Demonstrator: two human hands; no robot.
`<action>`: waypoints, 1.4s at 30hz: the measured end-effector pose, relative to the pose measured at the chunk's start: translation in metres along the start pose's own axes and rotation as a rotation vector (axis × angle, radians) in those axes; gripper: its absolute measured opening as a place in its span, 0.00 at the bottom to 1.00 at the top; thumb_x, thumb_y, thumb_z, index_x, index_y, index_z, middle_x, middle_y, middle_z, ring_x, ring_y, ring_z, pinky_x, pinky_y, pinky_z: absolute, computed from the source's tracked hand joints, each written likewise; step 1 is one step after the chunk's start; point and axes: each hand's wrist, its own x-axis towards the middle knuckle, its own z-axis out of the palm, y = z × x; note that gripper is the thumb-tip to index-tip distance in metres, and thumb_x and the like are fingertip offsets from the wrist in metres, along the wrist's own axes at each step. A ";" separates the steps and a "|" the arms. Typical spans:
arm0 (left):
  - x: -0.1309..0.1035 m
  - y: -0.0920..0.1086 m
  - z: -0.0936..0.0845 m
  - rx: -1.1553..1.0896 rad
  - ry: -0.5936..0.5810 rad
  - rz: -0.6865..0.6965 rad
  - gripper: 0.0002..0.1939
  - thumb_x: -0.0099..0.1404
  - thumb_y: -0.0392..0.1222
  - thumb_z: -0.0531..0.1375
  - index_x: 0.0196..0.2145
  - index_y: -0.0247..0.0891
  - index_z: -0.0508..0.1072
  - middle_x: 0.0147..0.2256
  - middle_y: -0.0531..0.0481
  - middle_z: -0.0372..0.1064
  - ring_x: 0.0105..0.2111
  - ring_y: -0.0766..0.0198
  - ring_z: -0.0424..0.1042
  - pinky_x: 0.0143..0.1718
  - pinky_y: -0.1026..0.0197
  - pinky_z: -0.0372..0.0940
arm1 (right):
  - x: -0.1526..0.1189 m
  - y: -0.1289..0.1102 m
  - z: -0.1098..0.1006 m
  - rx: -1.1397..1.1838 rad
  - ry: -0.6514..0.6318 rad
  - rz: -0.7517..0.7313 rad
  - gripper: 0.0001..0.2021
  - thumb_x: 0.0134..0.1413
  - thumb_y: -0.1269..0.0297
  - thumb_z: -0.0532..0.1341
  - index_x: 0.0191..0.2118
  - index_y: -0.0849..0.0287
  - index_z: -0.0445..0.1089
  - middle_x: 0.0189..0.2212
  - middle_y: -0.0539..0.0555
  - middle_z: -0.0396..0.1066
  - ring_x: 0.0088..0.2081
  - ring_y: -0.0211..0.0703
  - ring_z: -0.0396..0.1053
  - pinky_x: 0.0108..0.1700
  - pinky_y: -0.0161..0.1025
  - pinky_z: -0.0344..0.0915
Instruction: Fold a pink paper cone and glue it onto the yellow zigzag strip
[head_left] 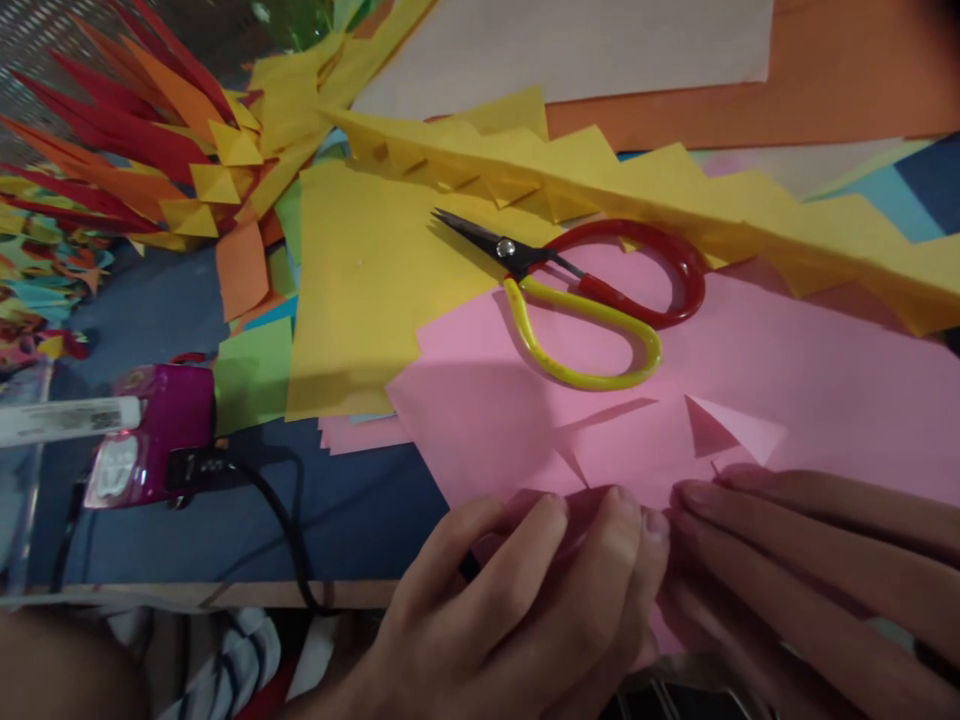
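Observation:
A large pink paper sheet lies near the table's front edge, with narrow cuts and a raised triangular flap near its middle. Both hands are at its near edge. My left hand has its fingers curled and pressed on the pink paper, holding its edge. My right hand lies beside it, fingers together and extended over the same paper; the fingertips nearly meet my left ones. Scissors with one red and one yellow handle rest on the pink and yellow paper, blades slightly apart, beyond both hands.
A zigzag-cut yellow strip crosses behind the scissors. Yellow sheets, a green piece and an orange sheet lie around. Red and orange spiky paper stands back left. A purple device with a black cable sits left.

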 end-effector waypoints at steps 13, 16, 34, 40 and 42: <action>0.000 -0.001 -0.001 -0.026 -0.007 -0.008 0.17 0.86 0.45 0.56 0.63 0.46 0.80 0.68 0.60 0.73 0.60 0.64 0.72 0.56 0.53 0.68 | -0.003 -0.006 0.008 -0.025 0.062 0.066 0.21 0.74 0.67 0.58 0.65 0.42 0.76 0.69 0.46 0.72 0.64 0.53 0.77 0.75 0.54 0.67; 0.000 -0.001 0.000 -0.025 -0.005 -0.029 0.16 0.86 0.44 0.55 0.61 0.45 0.81 0.66 0.61 0.75 0.59 0.64 0.73 0.57 0.53 0.68 | 0.000 -0.010 0.004 -0.045 0.019 0.078 0.19 0.76 0.65 0.57 0.65 0.47 0.75 0.70 0.49 0.72 0.65 0.55 0.76 0.74 0.54 0.69; 0.003 0.000 -0.011 -0.054 -0.058 -0.085 0.19 0.80 0.42 0.63 0.66 0.43 0.78 0.62 0.60 0.79 0.60 0.55 0.73 0.56 0.48 0.68 | 0.005 -0.011 0.004 -0.029 0.021 0.078 0.18 0.67 0.62 0.71 0.59 0.56 0.80 0.64 0.52 0.77 0.63 0.53 0.74 0.67 0.46 0.72; 0.008 -0.009 -0.014 -0.068 0.037 -0.134 0.21 0.77 0.44 0.67 0.63 0.34 0.79 0.61 0.45 0.81 0.64 0.52 0.73 0.63 0.48 0.68 | 0.025 -0.026 0.002 0.067 0.122 0.173 0.11 0.64 0.65 0.73 0.51 0.49 0.82 0.57 0.49 0.81 0.60 0.57 0.77 0.61 0.52 0.78; 0.011 -0.012 -0.012 -0.085 0.023 -0.116 0.20 0.79 0.43 0.64 0.65 0.35 0.77 0.67 0.42 0.75 0.70 0.48 0.69 0.66 0.45 0.66 | 0.023 -0.020 0.000 0.084 0.156 0.097 0.16 0.62 0.59 0.75 0.55 0.47 0.81 0.54 0.52 0.82 0.59 0.59 0.77 0.56 0.53 0.81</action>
